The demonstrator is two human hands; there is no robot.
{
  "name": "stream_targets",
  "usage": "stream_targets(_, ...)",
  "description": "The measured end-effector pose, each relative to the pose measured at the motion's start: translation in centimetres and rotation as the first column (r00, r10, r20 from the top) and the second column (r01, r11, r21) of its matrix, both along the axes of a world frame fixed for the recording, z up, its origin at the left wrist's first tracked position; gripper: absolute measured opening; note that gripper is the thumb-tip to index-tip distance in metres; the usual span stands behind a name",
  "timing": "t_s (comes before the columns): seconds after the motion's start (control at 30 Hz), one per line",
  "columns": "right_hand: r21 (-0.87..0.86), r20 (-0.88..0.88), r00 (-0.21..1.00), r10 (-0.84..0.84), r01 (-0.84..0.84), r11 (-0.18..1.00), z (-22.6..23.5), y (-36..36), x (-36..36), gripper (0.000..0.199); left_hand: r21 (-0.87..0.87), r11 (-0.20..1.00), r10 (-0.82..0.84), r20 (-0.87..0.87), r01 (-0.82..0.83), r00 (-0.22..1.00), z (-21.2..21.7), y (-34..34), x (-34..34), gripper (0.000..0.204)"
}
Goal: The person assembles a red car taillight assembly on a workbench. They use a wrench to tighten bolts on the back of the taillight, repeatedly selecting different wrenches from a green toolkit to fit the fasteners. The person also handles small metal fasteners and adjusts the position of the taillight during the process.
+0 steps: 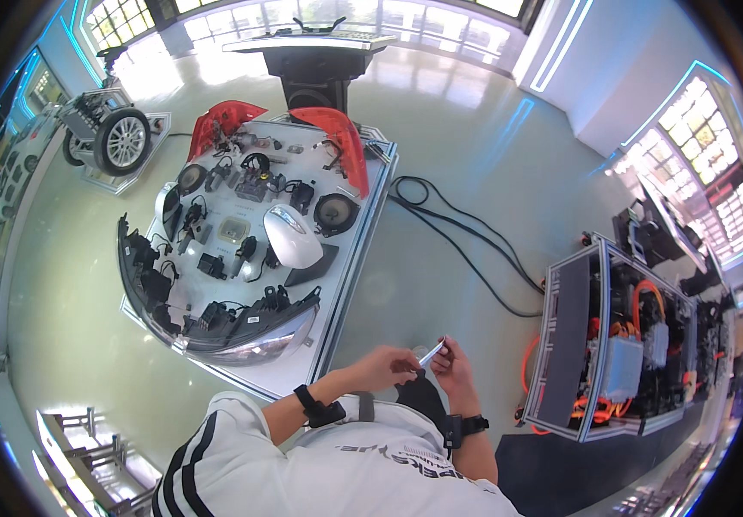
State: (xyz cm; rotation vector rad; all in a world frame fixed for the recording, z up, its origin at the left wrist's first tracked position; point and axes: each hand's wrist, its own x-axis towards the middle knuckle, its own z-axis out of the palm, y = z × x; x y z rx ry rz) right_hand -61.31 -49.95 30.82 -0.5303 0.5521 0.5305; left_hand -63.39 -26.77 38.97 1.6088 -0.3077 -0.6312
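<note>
In front of my body, beside the near right corner of a display table, both hands come together on a slim pale object (429, 354). It is narrow and whitish, and too small here to name its kind. My left hand (387, 367) reaches across from the left, fingers pinched at the object's lower end. My right hand (455, 372) is closed round its upper end, with the fingertips curled inward. Each wrist wears a black strap with a small box on it. Neither hand touches the table.
The framed table (350, 284) carries headlights (259, 340), red tail lights (337, 142), a white mirror housing (292, 237), speakers (335, 213) and several small black parts. Black cables (466, 237) cross the floor toward a framed unit with orange cables (617, 358). A wheel assembly (123, 140) stands far left.
</note>
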Motion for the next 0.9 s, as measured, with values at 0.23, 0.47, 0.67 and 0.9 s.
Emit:
stream_targets(0.23, -0.593, -0.017, 0.851, 0.524, -0.431, 0.681, 3.1, 3.2, 17.9, 0.024, 0.525, 0.82, 0.183, 0.137, -0.228, 0.974, -0.4, -0.6, 12.0, 0.023)
stream_targets(0.47, -0.727, 0.087, 0.517, 0.851, -0.552, 0.409, 3.1, 11.7, 34.4, 0.027, 0.519, 0.725, 0.526, 0.008, -0.453, 0.851, -3.6, 2.8, 25.2, 0.027)
stream_targets(0.67, -0.778, 0.141, 0.545, 0.827, -0.456, 0.433, 5.2, 16.5, 51.7, 0.025, 0.395, 0.687, 0.6, 0.166, -0.611, 0.782, -4.3, 7.4, 41.0, 0.026)
stream_targets(0.9, -0.75, 0.095, 0.655, 0.75, -0.449, 0.487, 5.5, 18.6, 67.0, 0.021, 0.309, 0.648, 0.732, 0.0, -0.696, 0.682, -2.3, 11.6, 53.2, 0.022)
